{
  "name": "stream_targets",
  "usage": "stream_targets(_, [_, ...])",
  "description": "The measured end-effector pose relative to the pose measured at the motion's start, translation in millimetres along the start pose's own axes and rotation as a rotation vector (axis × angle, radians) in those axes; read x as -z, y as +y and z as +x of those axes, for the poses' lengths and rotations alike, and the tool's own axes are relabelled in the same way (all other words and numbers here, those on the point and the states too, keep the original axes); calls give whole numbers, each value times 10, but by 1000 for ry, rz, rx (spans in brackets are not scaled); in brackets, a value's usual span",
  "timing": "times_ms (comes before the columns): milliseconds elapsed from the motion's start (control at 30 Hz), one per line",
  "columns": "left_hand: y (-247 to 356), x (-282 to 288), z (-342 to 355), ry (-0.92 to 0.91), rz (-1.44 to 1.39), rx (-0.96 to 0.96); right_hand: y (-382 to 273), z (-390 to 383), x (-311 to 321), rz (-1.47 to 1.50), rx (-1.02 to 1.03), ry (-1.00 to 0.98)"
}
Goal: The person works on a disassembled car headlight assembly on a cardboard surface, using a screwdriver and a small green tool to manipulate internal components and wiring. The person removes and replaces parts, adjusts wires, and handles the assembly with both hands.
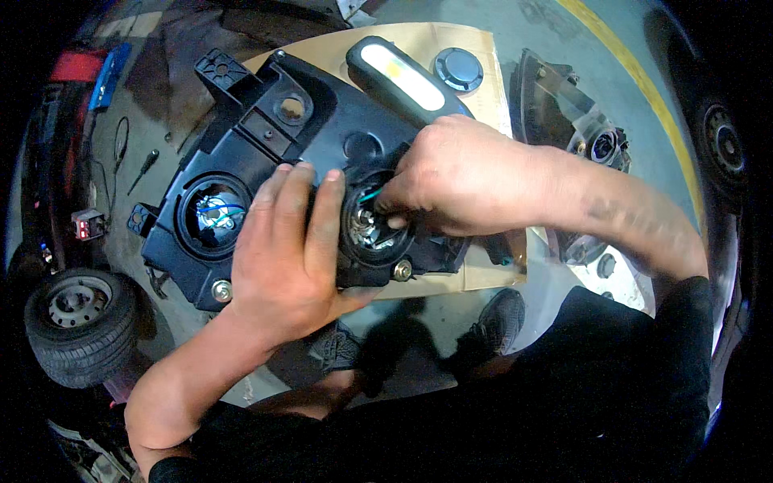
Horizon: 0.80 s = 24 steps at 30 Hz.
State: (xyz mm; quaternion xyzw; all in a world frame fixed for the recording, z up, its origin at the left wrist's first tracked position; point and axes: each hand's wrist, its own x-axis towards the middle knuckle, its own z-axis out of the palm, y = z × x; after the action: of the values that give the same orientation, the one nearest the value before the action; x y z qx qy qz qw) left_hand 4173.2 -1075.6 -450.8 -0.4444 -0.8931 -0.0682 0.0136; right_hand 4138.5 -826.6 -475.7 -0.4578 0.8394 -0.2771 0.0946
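A black headlight housing (322, 105) lies back side up in front of me, with two round bulb openings. My left hand (286, 249) rests flat on it between the openings, fingers stretched out, steadying nothing visible in its grasp. Blue and green wires (221, 211) show inside the left opening. At the right opening (348, 237), my right hand (443, 181) has its fingertips pinched just inside the rim. A short green wire (369, 195) runs into that pinch; its end is hidden by the fingers. Shiny metal parts (369, 232) show below them.
Beneath the housing lies cardboard (467, 36), bearing a lit work light (403, 76) and a round black cap (458, 69). Another headlight (555, 105) sits at right. A screwdriver (145, 171) and a wheel (84, 322) are on the floor at left; my shoes (501, 320) are nearby.
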Motion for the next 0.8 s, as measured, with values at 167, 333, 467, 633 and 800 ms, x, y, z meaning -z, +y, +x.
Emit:
stream_targets(167, [11,-5,-46,35,4,16,-20,37,54,119,-29,-102])
stream_targets(333, [17,-62,-64,57,-1,38,-80,14,83,205,-95,-117])
stream_targets(467, [10,-32,-63,31,-11,51,-72,21,15,256,-110,-67])
stream_targets(633, [10,-46,-45,48,-22,66,-81,-47,23,289,-140,4])
stream_targets(800, [30,3,-9,26,-6,54,-58,-88,-92,266,-114,78])
